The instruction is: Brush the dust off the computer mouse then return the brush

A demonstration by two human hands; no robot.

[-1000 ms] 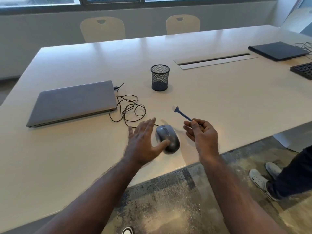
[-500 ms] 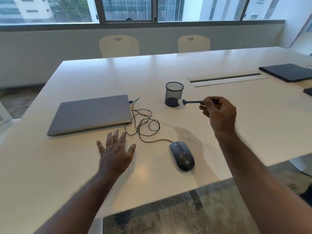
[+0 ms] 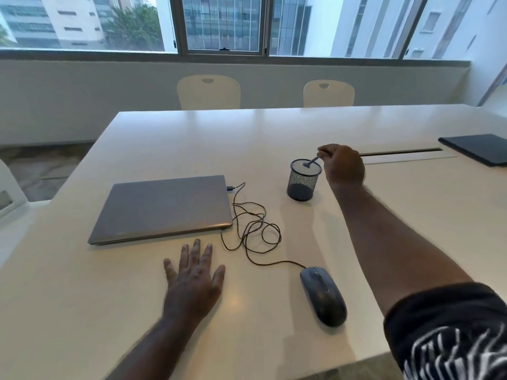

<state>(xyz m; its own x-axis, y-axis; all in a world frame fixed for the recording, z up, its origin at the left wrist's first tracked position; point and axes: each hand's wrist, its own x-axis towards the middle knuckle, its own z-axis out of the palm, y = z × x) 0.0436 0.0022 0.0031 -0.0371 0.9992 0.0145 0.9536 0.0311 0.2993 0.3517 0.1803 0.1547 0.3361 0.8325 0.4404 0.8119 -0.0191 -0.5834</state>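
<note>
A dark grey wired computer mouse (image 3: 323, 296) lies near the table's front edge, with its black cable (image 3: 252, 229) looping back to a laptop. My right hand (image 3: 343, 164) pinches the handle of a small blue brush (image 3: 311, 162) just right of a black mesh pen cup (image 3: 304, 180). The brush's head points down at the cup's open mouth. My left hand (image 3: 193, 281) rests flat on the table with fingers spread, left of the mouse and not touching it.
A closed grey laptop (image 3: 162, 208) lies left of the cup. A dark closed laptop (image 3: 477, 152) sits at the far right behind a cable slot (image 3: 400, 152). Two cream chairs (image 3: 208, 91) stand behind the white table (image 3: 274, 127).
My right hand has carried the brush from beside the mouse up to the mesh cup and tipped its head down into the mouth. My left hand left the mouse and settled flat.
</note>
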